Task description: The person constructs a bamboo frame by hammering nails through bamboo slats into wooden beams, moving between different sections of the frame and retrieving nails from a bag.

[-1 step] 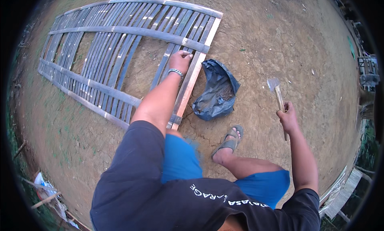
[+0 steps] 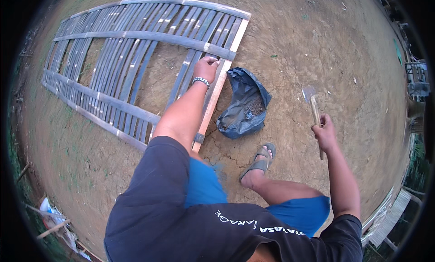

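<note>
My left hand (image 2: 206, 69), with a bracelet at the wrist, is over the right end of a slatted bamboo panel (image 2: 176, 39). Its fingers are pinched together beside the pale wooden end strip (image 2: 218, 87), and whatever they hold is too small to make out. Out to the right, my right hand (image 2: 325, 133) grips the wooden handle of a hatchet (image 2: 314, 107). The hatchet's flat metal head points away from me, well apart from the panel. Between my hands, closer to the left one, a dark plastic bag (image 2: 242, 119) lies open with small brownish bits inside.
Cracked bare earth (image 2: 290, 49) surrounds the panel, with wide gaps between some slats. My sandalled foot (image 2: 260, 164) stands just below the bag. At the lower left lie sticks and a white sack (image 2: 47, 207); a slatted pale structure (image 2: 389, 219) stands at the lower right.
Almost nothing differs. The view has shifted very slightly; both hands keep their places and grips.
</note>
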A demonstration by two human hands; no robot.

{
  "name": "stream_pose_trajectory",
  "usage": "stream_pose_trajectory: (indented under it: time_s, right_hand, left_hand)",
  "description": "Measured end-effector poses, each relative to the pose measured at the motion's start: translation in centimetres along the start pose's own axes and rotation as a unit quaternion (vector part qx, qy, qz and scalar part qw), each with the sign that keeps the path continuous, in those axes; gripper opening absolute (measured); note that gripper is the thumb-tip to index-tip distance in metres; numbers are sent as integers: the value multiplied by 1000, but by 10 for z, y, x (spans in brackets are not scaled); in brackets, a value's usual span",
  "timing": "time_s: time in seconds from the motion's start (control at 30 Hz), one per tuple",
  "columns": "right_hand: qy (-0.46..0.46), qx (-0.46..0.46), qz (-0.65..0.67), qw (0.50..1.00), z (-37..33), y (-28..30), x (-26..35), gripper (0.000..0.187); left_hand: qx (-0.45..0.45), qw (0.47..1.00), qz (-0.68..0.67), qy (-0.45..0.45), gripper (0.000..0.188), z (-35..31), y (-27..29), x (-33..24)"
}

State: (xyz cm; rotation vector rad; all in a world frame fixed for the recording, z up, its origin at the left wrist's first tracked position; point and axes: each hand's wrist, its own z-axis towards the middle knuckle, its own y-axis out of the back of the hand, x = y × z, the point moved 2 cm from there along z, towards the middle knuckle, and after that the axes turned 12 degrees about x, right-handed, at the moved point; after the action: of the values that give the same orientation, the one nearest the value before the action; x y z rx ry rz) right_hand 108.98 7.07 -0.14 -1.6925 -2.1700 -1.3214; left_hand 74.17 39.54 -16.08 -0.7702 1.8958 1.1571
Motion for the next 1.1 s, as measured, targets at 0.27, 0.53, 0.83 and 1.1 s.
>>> stream_pose_trajectory:
  time_s: [0.27, 0.53, 0.83, 1.1]
  right_hand:
    - [38, 152, 176, 972, 74, -109, -14, 44]
    - [91, 219, 283, 929, 95, -157, 6, 44]
    - [111, 227, 389, 886, 131, -190, 44, 33]
    - [101, 145, 238, 955, 161, -206, 73, 36]
  left_hand:
    - [-70, 980, 135, -126, 18, 99, -102, 47]
    - [-125, 963, 178, -156, 22, 105, -104, 56]
    - [-150, 953, 214, -156, 22, 105, -113, 47]
    - [-162, 944, 233, -167, 19, 99, -114, 40]
